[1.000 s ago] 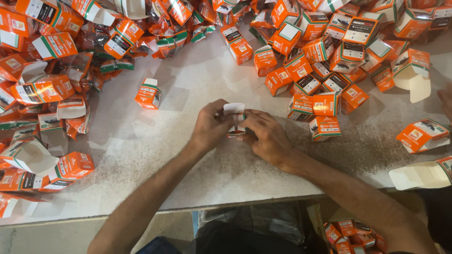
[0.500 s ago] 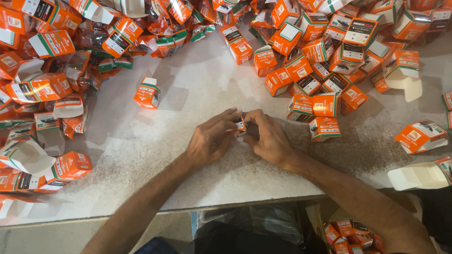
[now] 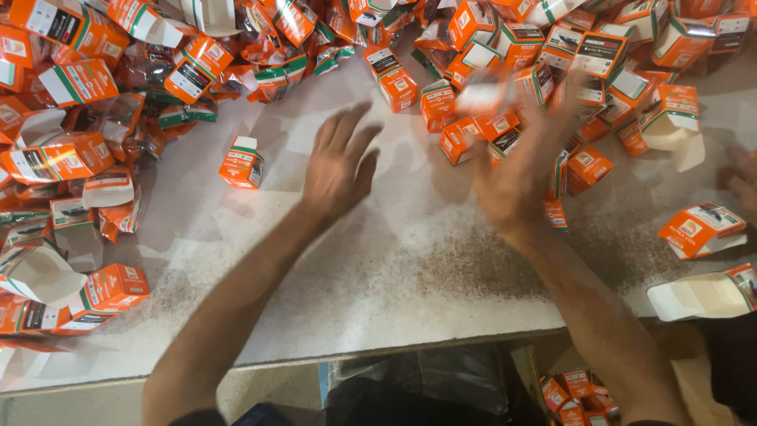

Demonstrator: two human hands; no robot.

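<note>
Fingers (image 3: 347,130) of my left hand (image 3: 337,170) spread, empty, over bare table (image 3: 378,260) | right hand (image 3: 516,177) blurred, I cannot tell its grip | small orange box (image 3: 482,96) blurred above it, beside box pile (image 3: 599,71) | lone box (image 3: 241,162) left.

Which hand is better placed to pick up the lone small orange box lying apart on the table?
Left. The left hand hovers open just beside the lone orange box, while the right hand, blurred, is over the box pile on the far side.
</note>
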